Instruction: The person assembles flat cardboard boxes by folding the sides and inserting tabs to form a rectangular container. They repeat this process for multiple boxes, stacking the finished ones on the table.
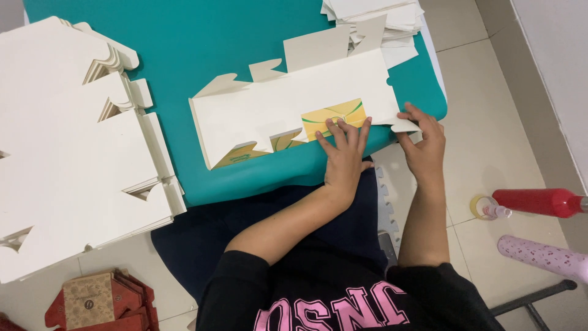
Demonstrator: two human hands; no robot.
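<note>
1. On the teal worktop (184, 49) in front of me lay a flat, unfolded white cardboard box blank (288, 101), its long side running left to right and its notched flaps pointing toward the far edge and toward me.
2. My left hand (344, 153) rested palm down on the near edge of that blank, fingers spread and pressing flat on a yellow and green printed flap (334, 113) that was folded up over the white side; it gripped nothing.
3. My right hand (424, 140) sat at the blank's right near corner, just past the worktop's edge, with the fingers curled over a small white tab (405, 125). Whether it pinched the tab or merely touched it, I could not tell.
4. A second printed flap (242, 154) showed at the blank's left near corner, tilted toward me.
5. To my left stood a tall stack of identical white cardboard blanks (73, 153), overhanging the worktop's left edge.
6. At the far right corner of the worktop lay another, smaller pile of white folded cardboard pieces (380, 18), partly under the blank I handled.
7. On the tiled floor (490, 122) to my right lay a red tube-shaped roll (539, 202), a small roll of clear tape (481, 207) beside it, and a pink patterned roll (542, 256).
8. Near my left knee lay red and brown cardboard boxes (101, 303).
</note>
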